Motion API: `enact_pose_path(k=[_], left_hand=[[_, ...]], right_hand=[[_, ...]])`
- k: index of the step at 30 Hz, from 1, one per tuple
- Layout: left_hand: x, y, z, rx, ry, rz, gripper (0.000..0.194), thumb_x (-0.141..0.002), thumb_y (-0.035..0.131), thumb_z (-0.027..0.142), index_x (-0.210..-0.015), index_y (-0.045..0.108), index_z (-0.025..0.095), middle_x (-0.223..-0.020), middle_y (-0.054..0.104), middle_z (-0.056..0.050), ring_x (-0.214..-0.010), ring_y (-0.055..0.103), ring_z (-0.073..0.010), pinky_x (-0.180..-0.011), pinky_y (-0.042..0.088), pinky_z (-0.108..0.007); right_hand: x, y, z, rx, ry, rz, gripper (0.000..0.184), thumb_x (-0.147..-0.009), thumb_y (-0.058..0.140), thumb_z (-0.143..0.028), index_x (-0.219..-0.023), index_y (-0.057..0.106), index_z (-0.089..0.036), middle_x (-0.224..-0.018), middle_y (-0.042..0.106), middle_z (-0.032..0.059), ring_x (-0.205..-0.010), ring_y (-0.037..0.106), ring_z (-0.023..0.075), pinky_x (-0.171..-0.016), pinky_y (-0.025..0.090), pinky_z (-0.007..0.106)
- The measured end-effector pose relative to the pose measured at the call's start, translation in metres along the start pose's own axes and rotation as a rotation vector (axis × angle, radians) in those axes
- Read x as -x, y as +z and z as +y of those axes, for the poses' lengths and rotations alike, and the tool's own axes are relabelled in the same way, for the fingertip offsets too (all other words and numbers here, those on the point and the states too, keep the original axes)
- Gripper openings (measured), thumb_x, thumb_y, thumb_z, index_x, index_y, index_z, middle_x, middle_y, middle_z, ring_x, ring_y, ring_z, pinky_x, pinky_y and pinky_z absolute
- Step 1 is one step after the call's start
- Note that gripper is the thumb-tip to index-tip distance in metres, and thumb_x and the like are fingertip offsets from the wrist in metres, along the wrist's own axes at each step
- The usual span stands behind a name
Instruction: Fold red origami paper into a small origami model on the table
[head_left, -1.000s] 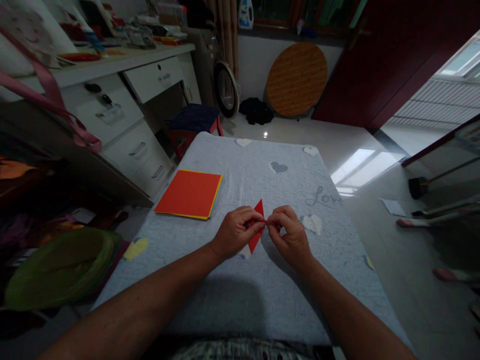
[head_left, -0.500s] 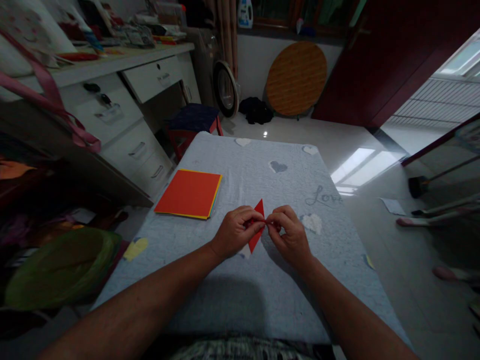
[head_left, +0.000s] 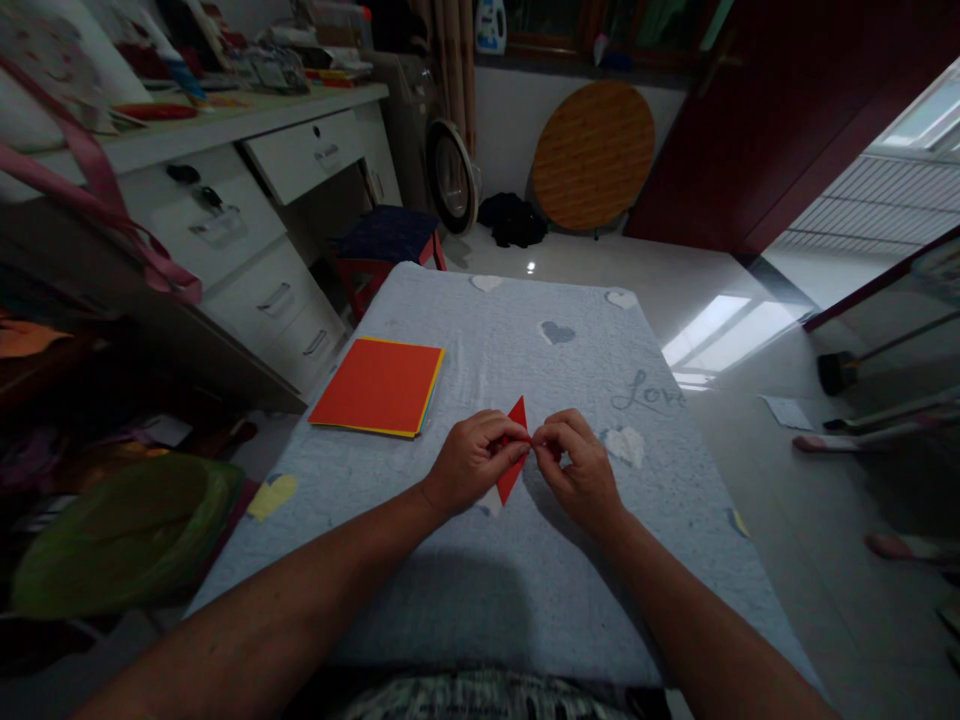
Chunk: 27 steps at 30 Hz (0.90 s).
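Pinching from both sides, we hold a small folded piece of red paper (head_left: 516,440) at the middle of the table; our left hand (head_left: 472,465) has its fingers curled shut over the left part of the piece, and our right hand (head_left: 577,468) closes thumb and forefinger on its right edge, fingertips of the two hands nearly meeting, apparently so a crease can be pressed between them. One red point juts up beyond the knuckles, another shows below, against the grey-blue tablecloth (head_left: 525,600) printed with hearts. Farther off to the left, well apart from the hands, lies a neat stack of coloured paper squares (head_left: 379,387), orange on top, within reach yet clear of the folding. Beyond the table stand a white desk with drawers (head_left: 285,200) and a round wooden board (head_left: 594,157) leaning on the wall.
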<state>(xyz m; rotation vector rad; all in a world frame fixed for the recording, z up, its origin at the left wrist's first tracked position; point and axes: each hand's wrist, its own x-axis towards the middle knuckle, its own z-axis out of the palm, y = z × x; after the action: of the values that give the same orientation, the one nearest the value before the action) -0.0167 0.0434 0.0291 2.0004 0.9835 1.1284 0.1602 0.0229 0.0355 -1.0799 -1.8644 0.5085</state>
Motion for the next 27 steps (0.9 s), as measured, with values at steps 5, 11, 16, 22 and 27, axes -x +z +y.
enact_pose_path(k=[5, 11, 16, 22, 27], left_hand=[[-0.0001, -0.0008, -0.0003, -0.021, 0.019, 0.003, 0.005, -0.088, 0.067, 0.021, -0.086, 0.07, 0.018, -0.077, 0.068, -0.003, -0.071, 0.061, -0.0145, -0.068, 0.048, -0.026], [0.0001, -0.001, -0.002, -0.074, 0.075, -0.003, 0.008, -0.09, 0.064, 0.02, -0.087, 0.071, 0.019, -0.077, 0.069, -0.003, -0.073, 0.062, -0.0153, -0.071, 0.048, -0.028], [-0.0003, -0.0005, -0.0008, -0.082, 0.094, 0.011, 0.007, -0.089, 0.064, 0.02, -0.086, 0.071, 0.019, -0.076, 0.069, -0.003, -0.072, 0.062, -0.0153, -0.071, 0.048, -0.028], [-0.0008, -0.0012, 0.0028, -0.081, 0.103, 0.011, 0.008, -0.088, 0.063, 0.017, -0.083, 0.069, 0.019, -0.075, 0.068, -0.002, -0.07, 0.06, -0.0145, -0.07, 0.047, -0.028], [-0.0014, -0.0008, 0.0042, -0.079, 0.093, 0.024, 0.009, -0.088, 0.063, 0.017, -0.081, 0.068, 0.02, -0.074, 0.068, -0.002, -0.071, 0.06, -0.015, -0.071, 0.047, -0.029]], right_hand=[[-0.0016, -0.002, -0.0013, 0.021, -0.013, -0.04, 0.015, -0.088, 0.05, -0.008, -0.085, 0.054, -0.021, -0.084, 0.053, 0.0027, -0.074, 0.054, 0.0157, -0.064, 0.045, 0.028], [-0.0019, -0.0044, -0.0002, 0.053, -0.025, -0.105, 0.015, -0.091, 0.047, -0.008, -0.088, 0.052, -0.022, -0.086, 0.052, 0.0037, -0.079, 0.053, 0.0176, -0.069, 0.045, 0.03], [-0.0021, -0.005, -0.0005, 0.07, -0.029, -0.116, 0.015, -0.091, 0.046, -0.008, -0.089, 0.052, -0.022, -0.086, 0.052, 0.0038, -0.079, 0.053, 0.0178, -0.069, 0.045, 0.03], [0.002, -0.0037, 0.0037, 0.002, 0.049, -0.096, 0.015, -0.089, 0.051, -0.011, -0.099, 0.054, -0.021, -0.09, 0.054, 0.0038, -0.078, 0.055, 0.0168, -0.068, 0.047, 0.03], [0.0029, -0.0026, 0.004, -0.061, 0.124, -0.121, 0.015, -0.086, 0.053, -0.012, -0.097, 0.058, -0.021, -0.085, 0.057, 0.0021, -0.073, 0.056, 0.0148, -0.065, 0.046, 0.028]])
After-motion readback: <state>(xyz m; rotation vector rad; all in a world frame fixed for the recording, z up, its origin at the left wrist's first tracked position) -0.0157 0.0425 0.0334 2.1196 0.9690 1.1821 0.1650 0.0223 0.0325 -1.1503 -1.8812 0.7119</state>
